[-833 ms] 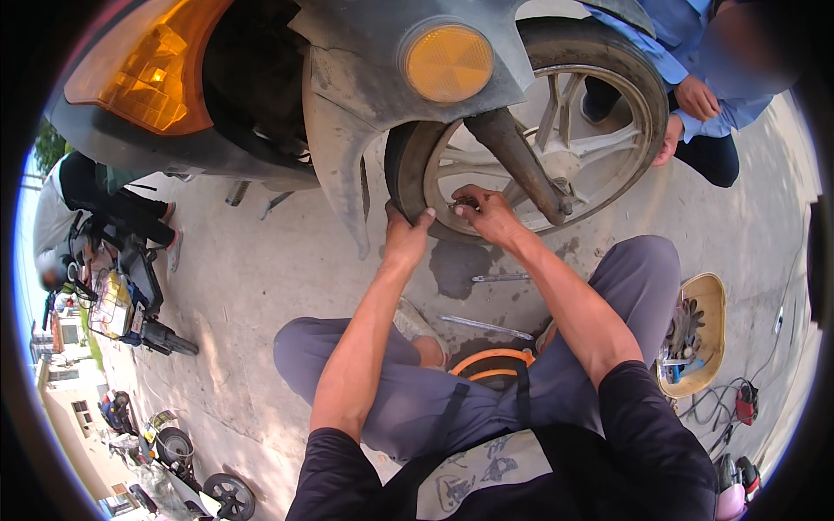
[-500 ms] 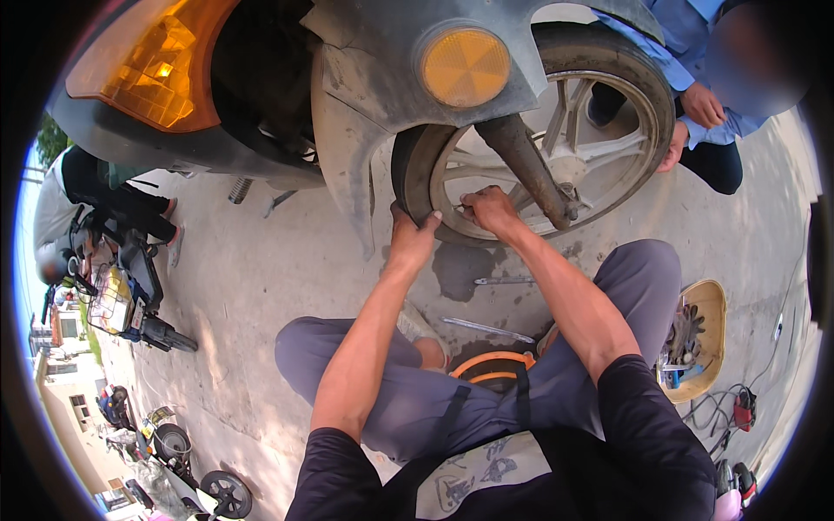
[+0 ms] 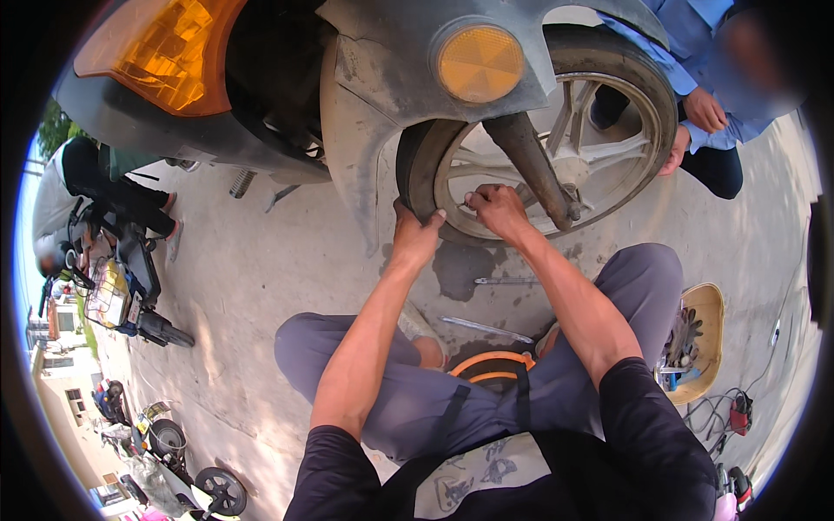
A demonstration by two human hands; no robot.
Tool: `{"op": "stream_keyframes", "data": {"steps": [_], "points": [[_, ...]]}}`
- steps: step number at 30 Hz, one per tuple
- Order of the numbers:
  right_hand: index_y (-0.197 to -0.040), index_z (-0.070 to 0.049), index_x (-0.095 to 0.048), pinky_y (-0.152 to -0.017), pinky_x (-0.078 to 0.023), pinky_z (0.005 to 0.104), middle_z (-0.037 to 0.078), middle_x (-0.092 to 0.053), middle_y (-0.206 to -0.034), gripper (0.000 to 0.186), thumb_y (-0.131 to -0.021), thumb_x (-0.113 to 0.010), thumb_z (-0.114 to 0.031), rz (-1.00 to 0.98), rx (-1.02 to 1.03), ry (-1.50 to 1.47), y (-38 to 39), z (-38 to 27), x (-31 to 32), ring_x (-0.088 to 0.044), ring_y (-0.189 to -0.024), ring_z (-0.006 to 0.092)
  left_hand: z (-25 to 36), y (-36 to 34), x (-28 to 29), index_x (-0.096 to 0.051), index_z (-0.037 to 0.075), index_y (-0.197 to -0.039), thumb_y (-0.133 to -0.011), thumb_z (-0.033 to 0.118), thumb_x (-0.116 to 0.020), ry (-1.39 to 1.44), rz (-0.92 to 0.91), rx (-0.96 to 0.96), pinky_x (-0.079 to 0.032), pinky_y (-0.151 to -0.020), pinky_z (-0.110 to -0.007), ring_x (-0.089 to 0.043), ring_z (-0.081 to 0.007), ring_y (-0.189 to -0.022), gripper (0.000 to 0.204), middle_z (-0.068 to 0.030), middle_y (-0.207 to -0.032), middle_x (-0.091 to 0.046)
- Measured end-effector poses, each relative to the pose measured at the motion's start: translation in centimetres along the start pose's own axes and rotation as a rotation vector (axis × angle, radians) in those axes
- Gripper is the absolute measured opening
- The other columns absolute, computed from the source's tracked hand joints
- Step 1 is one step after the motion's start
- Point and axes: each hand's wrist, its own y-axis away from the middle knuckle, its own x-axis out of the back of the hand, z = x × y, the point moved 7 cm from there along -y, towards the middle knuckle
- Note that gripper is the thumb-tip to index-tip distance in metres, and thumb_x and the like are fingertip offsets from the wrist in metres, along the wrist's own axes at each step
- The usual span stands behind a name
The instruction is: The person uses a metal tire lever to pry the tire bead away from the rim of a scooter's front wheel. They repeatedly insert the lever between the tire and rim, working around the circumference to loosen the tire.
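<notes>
A motorcycle's front wheel with a black tire (image 3: 419,178) and a dusty, pale spoked rim (image 3: 580,163) stands in front of me. My left hand (image 3: 418,234) is wrapped round the tire's near left edge, thumb toward the rim. Just right of it, my right hand (image 3: 499,211) is closed in a pinch beside the inner rim. Whatever those fingers hold is too small and hidden to name. Above that hand, the worn fork leg (image 3: 524,165) slants down to the axle. On the wet-stained ground below lie two metal tire levers, one nearer the wheel (image 3: 506,280) and one nearer me (image 3: 486,329).
A blue-sleeved person's hand (image 3: 704,110) is near the wheel's right side. By my right knee sits a yellow tub (image 3: 712,334) of tools, with a cable (image 3: 714,412) beyond. An orange-rimmed round thing (image 3: 491,365) lies between my legs. Parked two-wheelers (image 3: 139,286) and another person (image 3: 82,187) are at left.
The motorcycle and wheel appear slightly farther right in view. My right hand has shifted a little with its pinch kept. My left hand keeps hold of the tire.
</notes>
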Motion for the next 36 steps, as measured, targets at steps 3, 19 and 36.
{"op": "stream_keyframes", "data": {"steps": [3,19,36], "points": [[-0.08,0.0,-0.066,-0.057,-0.046,0.0307,0.006,-0.057,-0.057,0.035,-0.092,-0.062,-0.032,-0.049,0.166,-0.011,-0.9,0.5,-1.3,-0.056,-0.056,0.0144,-0.9,-0.5,-0.5,-0.033,-0.002,-0.133,-0.087,0.015,-0.068,0.013,-0.004,0.017,-0.04,-0.1,-0.035,-0.053,-0.026,-0.118,0.059,-0.0183,-0.125,-0.054],[-0.089,0.0,-0.068,-0.063,-0.046,0.0341,0.008,-0.063,-0.065,0.029,-0.09,-0.062,-0.029,-0.039,-0.108,-0.361,0.7,0.0,-0.6,-0.059,-0.062,0.0179,-0.4,-0.5,0.1,-0.023,-0.008,-0.138,-0.086,0.021,-0.067,0.028,-0.04,0.058,-0.039,-0.103,-0.039,-0.05,-0.0375,-0.125,0.074,-0.0307,-0.132,-0.048],[-0.074,0.0,-0.061,-0.047,-0.037,0.029,0.001,-0.052,-0.054,0.033,-0.094,-0.059,-0.026,-0.077,-0.079,-0.309,0.7,-0.6,0.1,-0.046,-0.047,0.0105,-1.0,-0.4,-1.4,-0.043,-0.009,-0.132,-0.087,0.034,-0.063,-0.18,-0.063,0.05,-0.038,-0.107,-0.042,-0.046,-0.0409,-0.127,0.065,-0.0297,-0.131,-0.051]]}}
